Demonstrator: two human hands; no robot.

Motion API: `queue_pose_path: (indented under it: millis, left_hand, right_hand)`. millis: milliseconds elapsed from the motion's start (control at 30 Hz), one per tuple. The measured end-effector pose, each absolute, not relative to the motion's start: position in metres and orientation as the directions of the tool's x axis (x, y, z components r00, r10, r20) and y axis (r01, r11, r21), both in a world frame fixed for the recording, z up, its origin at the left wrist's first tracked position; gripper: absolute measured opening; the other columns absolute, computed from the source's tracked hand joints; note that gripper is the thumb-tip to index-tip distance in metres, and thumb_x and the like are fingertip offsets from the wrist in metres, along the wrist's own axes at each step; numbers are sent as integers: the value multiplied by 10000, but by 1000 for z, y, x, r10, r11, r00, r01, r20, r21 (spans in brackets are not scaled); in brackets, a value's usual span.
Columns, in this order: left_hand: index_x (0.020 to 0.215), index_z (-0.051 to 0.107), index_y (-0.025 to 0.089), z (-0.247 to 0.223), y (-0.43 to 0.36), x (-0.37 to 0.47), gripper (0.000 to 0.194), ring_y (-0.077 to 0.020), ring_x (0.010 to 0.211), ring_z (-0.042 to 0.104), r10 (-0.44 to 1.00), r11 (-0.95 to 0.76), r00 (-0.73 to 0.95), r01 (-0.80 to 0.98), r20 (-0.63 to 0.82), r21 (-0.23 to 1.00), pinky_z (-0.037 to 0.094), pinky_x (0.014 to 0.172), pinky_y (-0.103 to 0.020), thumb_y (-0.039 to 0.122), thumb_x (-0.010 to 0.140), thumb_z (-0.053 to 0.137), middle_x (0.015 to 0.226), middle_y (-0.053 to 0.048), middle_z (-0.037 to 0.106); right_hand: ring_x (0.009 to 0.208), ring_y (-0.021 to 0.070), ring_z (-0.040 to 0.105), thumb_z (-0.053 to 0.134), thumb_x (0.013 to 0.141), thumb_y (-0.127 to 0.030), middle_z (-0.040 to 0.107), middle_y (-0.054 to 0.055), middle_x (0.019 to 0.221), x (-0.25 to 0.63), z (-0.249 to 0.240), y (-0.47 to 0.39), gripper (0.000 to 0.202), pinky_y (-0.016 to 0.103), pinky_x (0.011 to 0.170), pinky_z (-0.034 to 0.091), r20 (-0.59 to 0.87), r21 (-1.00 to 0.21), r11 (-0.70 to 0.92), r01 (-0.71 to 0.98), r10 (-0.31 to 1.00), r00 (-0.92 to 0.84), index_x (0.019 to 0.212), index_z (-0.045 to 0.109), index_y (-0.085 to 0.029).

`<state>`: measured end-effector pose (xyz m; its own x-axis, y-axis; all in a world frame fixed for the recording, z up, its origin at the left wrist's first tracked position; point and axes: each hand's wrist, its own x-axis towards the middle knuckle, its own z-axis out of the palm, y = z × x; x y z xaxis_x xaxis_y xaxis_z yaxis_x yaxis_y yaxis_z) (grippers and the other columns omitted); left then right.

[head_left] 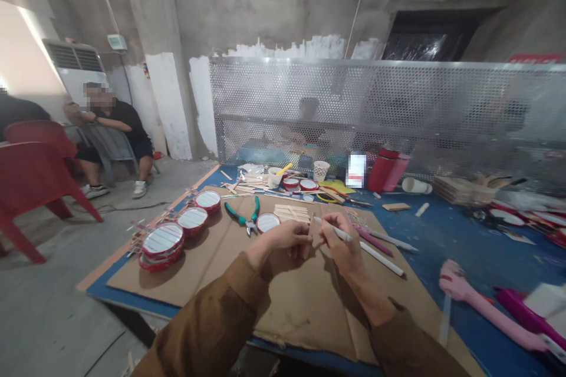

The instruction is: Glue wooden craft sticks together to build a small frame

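My right hand (340, 247) is closed round a white pen (338, 230), its tip pointing toward my left hand. My left hand (287, 241) is closed, fingers pinched; a thin light piece shows near its fingertips, too small to name. Just behind my hands lie wooden sticks (292, 212) in a row. A small red-rimmed round piece (267, 222) and green-handled cutting pliers (245, 221) lie to their left. Right of my right hand rest a white marker (382, 259) and a pink pen (375, 241). Everything lies on a cardboard sheet (305, 318).
Red-rimmed round pieces (163, 241) stand at left with sticks beside them. At right lies a pink glue gun (490, 312). Paper cups (321, 171), a phone (356, 169) and a red bottle (382, 169) stand before a perforated metal screen (283, 88). A person sits at far left.
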<state>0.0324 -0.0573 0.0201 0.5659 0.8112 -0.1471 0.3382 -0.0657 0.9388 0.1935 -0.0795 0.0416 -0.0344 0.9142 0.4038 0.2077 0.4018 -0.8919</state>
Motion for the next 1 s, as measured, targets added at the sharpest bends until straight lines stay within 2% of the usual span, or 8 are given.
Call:
queue_pose_path:
  millis: [367,867,1000]
  left_hand:
    - [809,524,158,16,-54,32,286,-84,403,499,820,-82,556,352,-138,932,393,455,-217,438,837,570,563,1,578]
    - [847,513,154,17,-55,32,139,-82,401,505,818,-100,560,360,-129,928,402,447,-208,290,871,497,563,15,570]
    - [832,507,154,19,-55,32,147,-85,400,503,816,-94,560,373,-143,923,405,451,-215,292,880,489,564,18,569]
  right_hand:
    - [467,118,531,556,791,-372,569,-26,589,194,41,-78,173,226,450,426,399,-895,397,204,916,-35,796,529,-202]
    - [448,115,533,576,788,-409,565,-32,566,194,37,-75,216,216,436,409,409,-890,409,200,912,-45,784,534,-197]
    - [449,114,538,575,784,-405,574,-29,581,194,37,-75,216,215,441,419,409,-895,406,184,912,-21,805,536,-194]
